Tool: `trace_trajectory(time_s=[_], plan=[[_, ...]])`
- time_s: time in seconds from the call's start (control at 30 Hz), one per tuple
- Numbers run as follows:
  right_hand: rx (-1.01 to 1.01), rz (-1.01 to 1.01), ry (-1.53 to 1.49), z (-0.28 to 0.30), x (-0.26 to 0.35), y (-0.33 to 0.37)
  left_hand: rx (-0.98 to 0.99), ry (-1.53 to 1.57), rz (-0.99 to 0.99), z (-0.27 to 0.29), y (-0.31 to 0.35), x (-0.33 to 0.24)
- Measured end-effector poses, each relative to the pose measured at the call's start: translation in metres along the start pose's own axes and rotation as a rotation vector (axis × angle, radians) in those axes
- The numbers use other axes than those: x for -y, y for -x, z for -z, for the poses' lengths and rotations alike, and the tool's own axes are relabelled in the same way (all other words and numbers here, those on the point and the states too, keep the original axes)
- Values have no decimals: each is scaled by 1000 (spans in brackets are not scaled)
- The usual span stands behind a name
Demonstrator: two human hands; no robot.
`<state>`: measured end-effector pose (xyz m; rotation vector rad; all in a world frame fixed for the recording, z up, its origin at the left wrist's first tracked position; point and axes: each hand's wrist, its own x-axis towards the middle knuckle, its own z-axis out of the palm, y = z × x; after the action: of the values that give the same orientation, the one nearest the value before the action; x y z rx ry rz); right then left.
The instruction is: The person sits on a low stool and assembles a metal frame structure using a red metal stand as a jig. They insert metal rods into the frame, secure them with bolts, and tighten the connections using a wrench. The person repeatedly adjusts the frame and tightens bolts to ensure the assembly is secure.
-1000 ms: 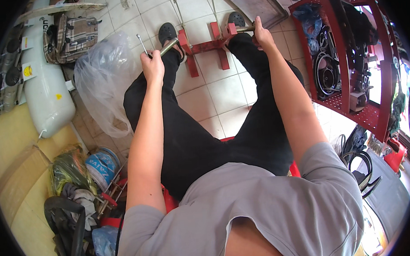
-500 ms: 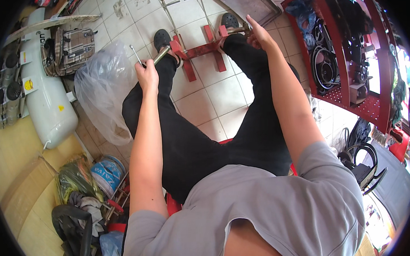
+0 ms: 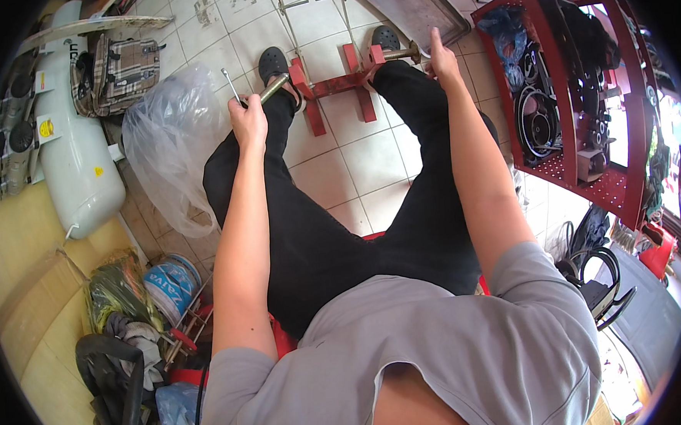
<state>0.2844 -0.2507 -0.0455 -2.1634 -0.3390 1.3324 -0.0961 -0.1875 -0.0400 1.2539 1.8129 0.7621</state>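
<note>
My left hand (image 3: pixel 250 123) is closed around a slim silver wrench (image 3: pixel 230 83), which points up and away. A thick metal rod (image 3: pixel 275 87) runs from the same hand toward the left post of a red metal stand (image 3: pixel 335 85) on the floor between my feet. Whether the rod joins the post I cannot tell. From the stand's right post sticks out a metal shaft (image 3: pixel 401 54) with a wider end piece. Beside that end is my right hand (image 3: pixel 444 62), one finger stretched upward and the others partly hidden.
Clear plastic sheeting (image 3: pixel 171 144) lies left of my leg, near a plaid bag (image 3: pixel 127 70) and a white tank (image 3: pixel 80 164). A grey tray (image 3: pixel 414 8) is beyond my right foot. At right stands a red perforated rack (image 3: pixel 577 181) with parts.
My right hand has shifted right, baring more of the shaft and its end piece. My left hand keeps its grip on the wrench. The whole view has moved slightly.
</note>
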Motion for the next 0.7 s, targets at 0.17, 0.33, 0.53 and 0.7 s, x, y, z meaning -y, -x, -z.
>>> trace_trajectory(time_s=[0.17,0.33,0.53,0.7], plan=[[-90,215,-202,-4,-15,-25,-7,9,-51,-6,-6,8],[12,213,-273,-22,-11,-18,16,5,-7,0,-4,7],[114,278,-52,-8,-17,-36,9,-39,-13,-4,-2,0],[86,191,238,-18,-5,-16,21,-45,4,2,-2,5]])
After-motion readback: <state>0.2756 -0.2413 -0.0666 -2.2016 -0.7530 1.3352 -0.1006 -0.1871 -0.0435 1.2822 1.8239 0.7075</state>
